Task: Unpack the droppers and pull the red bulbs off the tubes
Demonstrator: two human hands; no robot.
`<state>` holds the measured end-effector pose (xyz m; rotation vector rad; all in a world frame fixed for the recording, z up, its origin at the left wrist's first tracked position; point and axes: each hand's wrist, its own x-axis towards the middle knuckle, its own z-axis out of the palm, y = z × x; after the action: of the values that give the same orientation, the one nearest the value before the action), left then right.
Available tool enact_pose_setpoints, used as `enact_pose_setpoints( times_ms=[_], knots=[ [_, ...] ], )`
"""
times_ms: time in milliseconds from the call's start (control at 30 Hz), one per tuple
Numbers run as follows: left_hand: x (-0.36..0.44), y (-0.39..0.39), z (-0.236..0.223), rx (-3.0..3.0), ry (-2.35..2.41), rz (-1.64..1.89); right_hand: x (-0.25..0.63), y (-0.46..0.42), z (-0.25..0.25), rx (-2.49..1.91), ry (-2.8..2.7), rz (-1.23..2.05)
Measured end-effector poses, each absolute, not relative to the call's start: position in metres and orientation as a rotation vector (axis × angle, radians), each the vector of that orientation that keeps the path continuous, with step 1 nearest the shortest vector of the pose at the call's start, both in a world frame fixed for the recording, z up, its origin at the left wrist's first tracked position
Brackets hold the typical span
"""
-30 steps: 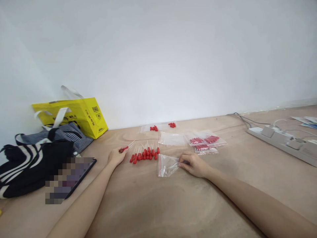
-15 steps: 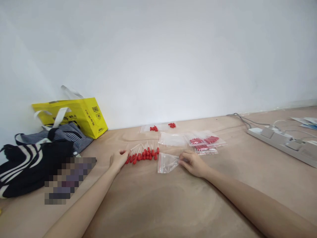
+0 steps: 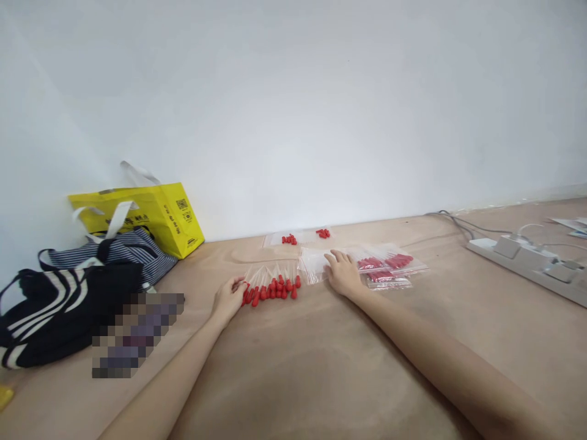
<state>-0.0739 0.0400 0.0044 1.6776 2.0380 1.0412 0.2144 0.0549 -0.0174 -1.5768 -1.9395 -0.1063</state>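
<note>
A row of several clear droppers with red bulbs lies on the tan table top. My left hand rests at the row's left end, its fingers loosely bent and touching the leftmost bulbs without gripping any. My right hand lies flat, fingers stretched out, on empty clear zip bags just behind the row. To its right are zip bags filled with red-bulb droppers.
Two clear bags with a few red pieces lie near the white wall. A yellow tote, striped bags and a blurred flat item are at the left. A white power strip with cables is at the right.
My left hand set down the dropper it pinched and now rests against the row. My right hand moved the empty zip bag from the front back onto the bags behind the row.
</note>
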Motion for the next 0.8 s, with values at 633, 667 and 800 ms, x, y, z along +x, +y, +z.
enact_pose_setpoints(
  times_ms=[633,667,800],
  knots=[
    [-0.047,0.025,-0.010,1.767,1.956,1.098,0.183,0.078,-0.013,-2.001,-1.701,-0.096],
    [-0.049,0.026,-0.010,1.768,1.938,1.106,0.185,0.074,-0.012,-1.968,-1.710,-0.116],
    [-0.061,0.026,-0.009,1.727,1.756,1.149,0.206,0.051,-0.014,-1.767,-1.837,-0.241]
  ],
)
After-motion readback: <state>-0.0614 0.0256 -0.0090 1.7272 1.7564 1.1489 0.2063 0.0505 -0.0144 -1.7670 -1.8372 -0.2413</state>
